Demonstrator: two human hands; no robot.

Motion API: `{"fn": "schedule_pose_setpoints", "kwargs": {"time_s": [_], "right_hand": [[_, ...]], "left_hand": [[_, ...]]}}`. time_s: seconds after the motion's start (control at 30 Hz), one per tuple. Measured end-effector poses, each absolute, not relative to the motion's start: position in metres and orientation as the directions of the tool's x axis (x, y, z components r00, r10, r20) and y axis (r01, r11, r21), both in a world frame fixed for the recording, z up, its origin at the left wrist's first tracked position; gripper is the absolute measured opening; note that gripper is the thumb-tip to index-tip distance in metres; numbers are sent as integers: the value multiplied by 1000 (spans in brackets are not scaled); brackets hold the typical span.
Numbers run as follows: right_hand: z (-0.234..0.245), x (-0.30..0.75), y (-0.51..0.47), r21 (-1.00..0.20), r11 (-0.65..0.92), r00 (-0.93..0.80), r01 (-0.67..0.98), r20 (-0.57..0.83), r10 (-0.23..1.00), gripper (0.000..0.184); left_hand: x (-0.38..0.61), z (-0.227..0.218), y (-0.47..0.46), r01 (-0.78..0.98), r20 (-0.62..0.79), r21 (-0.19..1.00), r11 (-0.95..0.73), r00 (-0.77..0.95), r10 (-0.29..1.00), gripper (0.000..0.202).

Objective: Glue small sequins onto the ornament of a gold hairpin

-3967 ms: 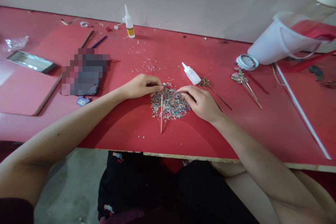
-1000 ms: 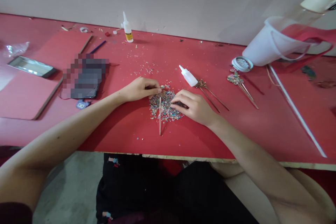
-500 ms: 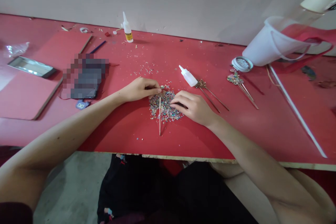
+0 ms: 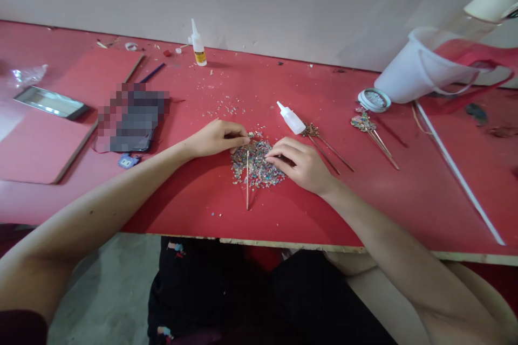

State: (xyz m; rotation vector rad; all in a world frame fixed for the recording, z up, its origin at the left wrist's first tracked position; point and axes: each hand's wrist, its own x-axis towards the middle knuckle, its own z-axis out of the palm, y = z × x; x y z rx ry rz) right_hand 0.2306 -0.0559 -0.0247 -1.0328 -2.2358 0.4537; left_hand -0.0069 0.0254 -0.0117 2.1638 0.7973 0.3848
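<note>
A loose heap of small, many-coloured shiny chips (image 4: 263, 171) lies on the red table, between and under my hands. At its left edge, my left hand (image 4: 216, 137) is closed, thumb and fingertips pinching the head end of a metal hairpin (image 4: 248, 186). The thin prong points toward me across the heap; its head is hard to tell from the chips. My right hand (image 4: 303, 164) hovers at the heap's right side, fingertips pinched together. Whatever sits between those fingertips is too small to make out.
Beyond my right hand lie a white glue bottle (image 4: 292, 120), a brown hairpin (image 4: 327, 151) and a chip-covered hairpin (image 4: 364, 123). Another glue bottle (image 4: 198, 46) stands near the wall. A phone (image 4: 133, 124) lies left; a white bucket (image 4: 416, 67) leans at back right.
My right hand has shifted very slightly to the right, its fingers still pinched. My left hand keeps its hold on the hairpin, and the view has moved a touch.
</note>
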Motion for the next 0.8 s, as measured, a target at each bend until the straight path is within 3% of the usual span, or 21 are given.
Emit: {"fn": "schedule_pose_setpoints", "kwargs": {"time_s": [0.3,0.8], "right_hand": [[-22,227,-60,-525,642,-405,559,503,764,5],[-20,224,-62,-504,656,-413,562,516,750,6]], "left_hand": [[-1,-6,13,398,-13,789,-468,772,636,26],[5,-3,5,315,-22,854,-415,817,576,27]]}}
